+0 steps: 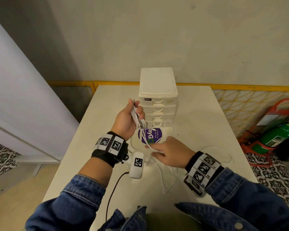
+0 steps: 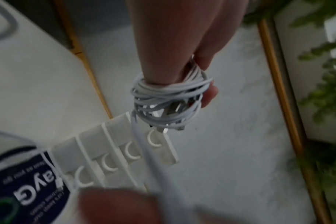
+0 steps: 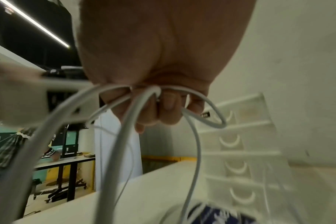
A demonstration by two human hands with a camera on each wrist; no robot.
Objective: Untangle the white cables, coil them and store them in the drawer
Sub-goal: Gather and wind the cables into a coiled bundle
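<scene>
White cables (image 1: 137, 116), thin and round, are partly wound into a tight coil (image 2: 169, 100) held in the raised left hand (image 1: 126, 121), whose grip is closed around the bundle; metal connector tips show inside the coil in the left wrist view. One strand runs from the coil down to the right hand (image 1: 169, 151), which hovers low over the white surface (image 1: 93, 147); in the right wrist view its fingers (image 3: 168, 104) are curled around several strands, so this grip is also closed on cable. Slack loops of cable (image 1: 167, 179) lie on the surface beneath and beside the right hand, one arc reaching toward the right edge. Behind the hands stands a small white plastic drawer unit (image 1: 158, 95) with crescent-shaped pulls, all visible drawers pushed in. A round purple sticker with white lettering (image 1: 151, 135) lies on the surface just in front of the unit, partly crossed by cable. Both wrists carry bands with black-and-white square markers, and the sleeves are blue denim. A green fire extinguisher in a red stand (image 1: 277, 135) sits on the patterned floor to the right.
</scene>
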